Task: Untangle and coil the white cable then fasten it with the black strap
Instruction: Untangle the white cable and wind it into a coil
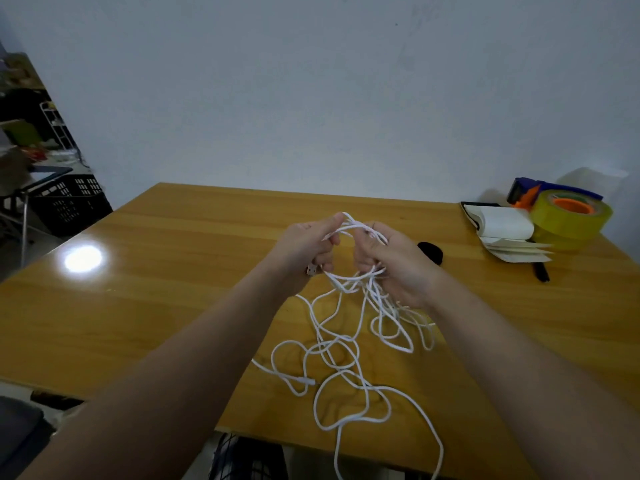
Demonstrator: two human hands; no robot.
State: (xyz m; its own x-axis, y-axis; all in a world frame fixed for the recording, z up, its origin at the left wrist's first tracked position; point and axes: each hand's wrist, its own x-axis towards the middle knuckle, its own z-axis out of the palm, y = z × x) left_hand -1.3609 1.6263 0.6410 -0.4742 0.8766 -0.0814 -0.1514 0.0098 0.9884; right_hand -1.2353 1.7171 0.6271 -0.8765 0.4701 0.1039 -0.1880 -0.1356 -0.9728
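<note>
We're mid-coil: left hand (304, 247), right hand (393, 266) both grasping white cable (322, 346) loops. Tangle remains at 6 o'clock. Next probably needs slack freed. Black strap (431, 252) at 3 o'clock.

Stock: white cable (346, 278), 1; black strap (431, 252), 1; hands, 2 (left hand (304, 247), right hand (394, 265)); packing-tape roll (571, 221), 1; open notebook (505, 226), 1; black pen (541, 271), 1; table (173, 271), 1.

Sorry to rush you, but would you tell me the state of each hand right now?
Left hand: closed round the white cable.
Right hand: closed round the same cable.
</note>
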